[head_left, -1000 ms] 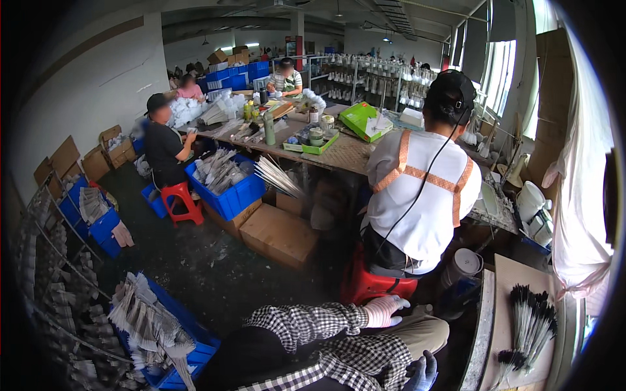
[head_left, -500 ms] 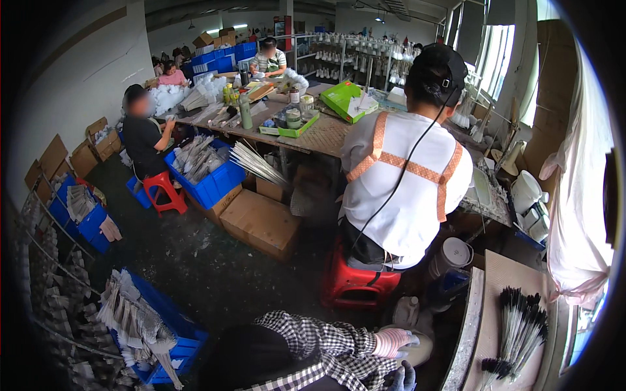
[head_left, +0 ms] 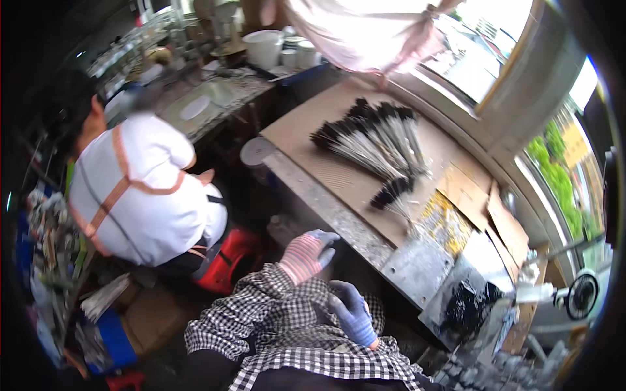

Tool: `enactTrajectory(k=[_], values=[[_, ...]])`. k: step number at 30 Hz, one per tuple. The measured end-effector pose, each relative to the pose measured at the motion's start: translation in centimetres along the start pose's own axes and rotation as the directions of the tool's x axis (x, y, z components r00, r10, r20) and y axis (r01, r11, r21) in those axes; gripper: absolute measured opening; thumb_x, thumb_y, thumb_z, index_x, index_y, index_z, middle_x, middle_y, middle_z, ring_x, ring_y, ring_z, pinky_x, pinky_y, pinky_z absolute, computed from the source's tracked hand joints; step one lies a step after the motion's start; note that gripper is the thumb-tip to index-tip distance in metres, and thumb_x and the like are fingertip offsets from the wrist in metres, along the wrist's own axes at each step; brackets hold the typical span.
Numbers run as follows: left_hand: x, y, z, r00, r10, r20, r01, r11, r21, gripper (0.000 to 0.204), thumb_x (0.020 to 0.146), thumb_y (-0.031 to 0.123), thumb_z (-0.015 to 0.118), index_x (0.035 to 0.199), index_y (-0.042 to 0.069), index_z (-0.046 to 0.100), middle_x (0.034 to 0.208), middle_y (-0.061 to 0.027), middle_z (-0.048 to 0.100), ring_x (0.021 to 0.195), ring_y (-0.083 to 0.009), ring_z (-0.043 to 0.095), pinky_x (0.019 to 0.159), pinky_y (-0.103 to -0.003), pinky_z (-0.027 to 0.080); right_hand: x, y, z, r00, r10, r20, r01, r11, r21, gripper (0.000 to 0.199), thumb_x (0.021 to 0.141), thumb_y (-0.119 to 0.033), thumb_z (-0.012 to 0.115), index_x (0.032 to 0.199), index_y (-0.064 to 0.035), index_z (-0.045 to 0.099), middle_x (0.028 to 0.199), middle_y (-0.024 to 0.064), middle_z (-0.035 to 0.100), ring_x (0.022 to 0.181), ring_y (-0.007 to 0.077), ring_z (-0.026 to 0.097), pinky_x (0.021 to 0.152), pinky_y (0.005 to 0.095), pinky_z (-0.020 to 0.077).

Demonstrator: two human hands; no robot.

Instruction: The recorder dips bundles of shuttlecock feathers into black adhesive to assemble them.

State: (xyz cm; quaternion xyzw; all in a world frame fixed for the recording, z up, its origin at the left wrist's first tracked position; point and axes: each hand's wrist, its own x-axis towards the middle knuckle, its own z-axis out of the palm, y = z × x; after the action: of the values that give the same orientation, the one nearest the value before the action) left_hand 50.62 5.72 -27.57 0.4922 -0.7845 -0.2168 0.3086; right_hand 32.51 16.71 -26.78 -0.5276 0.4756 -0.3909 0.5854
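My left hand (head_left: 305, 255), in a pink-striped glove with grey fingertips, hangs loosely curled and holds nothing, just short of the metal bench edge (head_left: 339, 218). Lower down, my right hand (head_left: 353, 313) in a blue glove rests on my checkered clothing (head_left: 280, 326), also holding nothing. On the cardboard-covered bench (head_left: 306, 133) beyond them lies a fanned bundle of thin wire brushes with black tufts (head_left: 375, 140). A smaller bunch (head_left: 393, 194) lies nearer to me.
A co-worker in a white shirt with orange straps (head_left: 137, 195) sits on a red stool (head_left: 228, 259) to my left, back turned. A white bucket (head_left: 264, 45) and pink cloth (head_left: 365, 32) are beyond the bench. Black bristles (head_left: 466, 303) and a small fan (head_left: 580, 294) sit at right.
The view has swung right and down, from the workshop aisle to the bench with the brushes. Both gloved hands now show fully above my lap.
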Motion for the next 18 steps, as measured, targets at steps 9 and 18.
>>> enactTrajectory(k=[9, 18], values=[[14.9, 6.8, 7.4, 0.830, 0.523, 0.195, -0.537, 0.843, 0.025, 0.036, 0.078, 0.016, 0.070, 0.112, 0.009, 0.062, 0.103, -0.0150, 0.064, 0.097, -0.0355, 0.060, 0.085, -0.044, 0.050, -8.3, -3.8, -8.3, 0.931, 0.074, -0.359, -0.106, 0.992, -0.070, 0.026, 0.095, -0.019, 0.060, 0.117, -0.0052, 0.062, 0.090, 0.0064, 0.068, 0.079, 0.0136, 0.064, 0.071, 0.0287, 0.0512], [21.5, 1.7, 19.5, 0.584, 0.648, 0.488, -0.804, 0.382, 0.455, 0.022, 0.084, 0.020, 0.054, 0.104, 0.016, 0.061, 0.110, -0.0045, 0.059, 0.116, -0.0258, 0.051, 0.099, -0.045, 0.038, -23.6, -13.0, -18.7, 0.521, -0.556, -0.647, -0.410, 0.502, -0.762, 0.019, 0.091, -0.013, 0.063, 0.107, -0.0022, 0.063, 0.092, 0.0139, 0.066, 0.088, 0.0287, 0.067, 0.080, 0.0354, 0.0530]])
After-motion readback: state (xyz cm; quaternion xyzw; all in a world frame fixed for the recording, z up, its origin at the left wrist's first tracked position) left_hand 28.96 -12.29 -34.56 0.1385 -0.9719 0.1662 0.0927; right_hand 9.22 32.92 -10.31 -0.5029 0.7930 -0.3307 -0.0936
